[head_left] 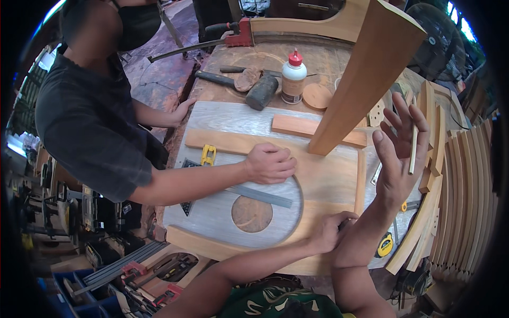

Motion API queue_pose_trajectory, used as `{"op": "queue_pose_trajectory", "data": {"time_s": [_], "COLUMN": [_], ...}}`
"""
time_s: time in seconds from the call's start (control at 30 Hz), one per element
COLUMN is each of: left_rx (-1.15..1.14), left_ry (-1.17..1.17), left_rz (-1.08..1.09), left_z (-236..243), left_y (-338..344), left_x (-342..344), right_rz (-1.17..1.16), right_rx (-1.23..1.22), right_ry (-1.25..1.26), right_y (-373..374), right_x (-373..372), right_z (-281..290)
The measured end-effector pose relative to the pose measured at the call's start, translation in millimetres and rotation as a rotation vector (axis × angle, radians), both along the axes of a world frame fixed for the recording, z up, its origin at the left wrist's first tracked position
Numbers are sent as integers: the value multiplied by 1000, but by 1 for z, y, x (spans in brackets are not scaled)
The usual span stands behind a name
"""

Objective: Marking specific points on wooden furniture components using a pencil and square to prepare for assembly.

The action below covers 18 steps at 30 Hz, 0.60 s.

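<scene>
My right hand (397, 153) is raised over the right side of the work, fingers spread, with a pencil-like thin pale stick (413, 148) tucked between them. Curled against my right forearm, my left hand (331, 233) sits low over the near right of a U-shaped wooden frame (328, 175); its fingers are partly hidden, so what they hold cannot be made out. A thick wooden post (360, 85) stands tilted on the frame. The frame lies on a grey board (228, 114). A co-worker's closed hand (270, 163) rests near the frame's inner curve.
Around the board are a steel ruler (262, 195), black square (186, 206), yellow tool (208, 155), wood strip (297, 126), rubber mallet (262, 91), glue bottle (294, 79) and tape measure (385, 245). A co-worker (95, 116) stands left. Curved wooden pieces (466, 185) line the right.
</scene>
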<state>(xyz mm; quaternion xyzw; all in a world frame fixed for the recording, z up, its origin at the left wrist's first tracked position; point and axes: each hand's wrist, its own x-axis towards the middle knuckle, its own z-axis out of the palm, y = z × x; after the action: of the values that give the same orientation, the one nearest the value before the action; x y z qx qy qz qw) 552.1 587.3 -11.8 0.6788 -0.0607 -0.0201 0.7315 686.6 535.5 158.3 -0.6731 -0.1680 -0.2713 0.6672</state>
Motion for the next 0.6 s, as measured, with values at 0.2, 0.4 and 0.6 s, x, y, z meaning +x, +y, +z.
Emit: {"op": "queue_pose_trajectory", "data": {"time_s": [0.2,0.4,0.6], "left_rx": [2,22,72], "left_ry": [42,58,-95], "left_rz": [-83,-23,-82], "left_z": [2,-13,-3], "left_y": [-1,-4,0], "left_x": [-7,-13,4], "right_rz": [-10,-21,124], "right_rx": [14,83,262], "right_ry": [-9,-80,-363], "right_y": [-11,-8,-58], "right_x": [-6,-12,-17], "right_z": [-4,-3,16]}}
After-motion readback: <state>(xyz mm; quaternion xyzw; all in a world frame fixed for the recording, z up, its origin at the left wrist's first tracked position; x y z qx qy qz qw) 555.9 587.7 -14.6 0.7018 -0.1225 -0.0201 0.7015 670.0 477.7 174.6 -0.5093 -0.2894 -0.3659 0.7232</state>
